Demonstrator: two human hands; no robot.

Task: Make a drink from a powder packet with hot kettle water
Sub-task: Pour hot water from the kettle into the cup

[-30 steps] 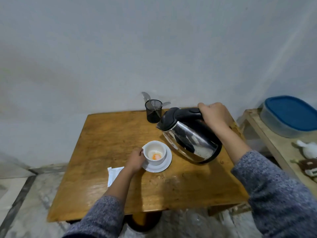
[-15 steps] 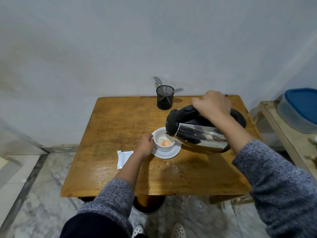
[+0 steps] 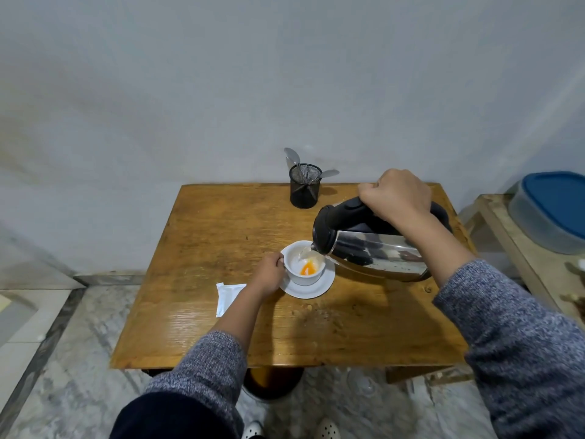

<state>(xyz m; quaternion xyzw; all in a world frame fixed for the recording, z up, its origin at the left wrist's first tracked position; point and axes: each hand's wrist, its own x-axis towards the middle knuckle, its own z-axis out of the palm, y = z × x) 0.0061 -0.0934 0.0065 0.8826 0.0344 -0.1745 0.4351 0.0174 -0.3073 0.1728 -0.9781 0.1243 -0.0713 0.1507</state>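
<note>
A white cup (image 3: 302, 278) stands on a white saucer (image 3: 313, 288) in the middle of the wooden table (image 3: 221, 229). Orange powder (image 3: 307, 268) lies in the cup's bottom. My left hand (image 3: 269, 275) grips the cup's left side. My right hand (image 3: 395, 193) is closed around the black handle of a steel kettle (image 3: 373, 251), tipped hard to the left with its spout over the cup's rim. Water streams from the spout into the cup. A white opened packet (image 3: 228, 296) lies flat on the table left of my left wrist.
A black mesh holder (image 3: 304, 186) with spoons stands at the table's back edge near the wall. A side shelf (image 3: 519, 248) at right carries a blue-lidded plastic box (image 3: 557, 210). Marble floor surrounds the table; my shoes (image 3: 326, 429) show below.
The kettle has tipped further over and its spout has come down onto the cup's rim, with water now flowing. My left hand stays on the cup. The view has tilted downward.
</note>
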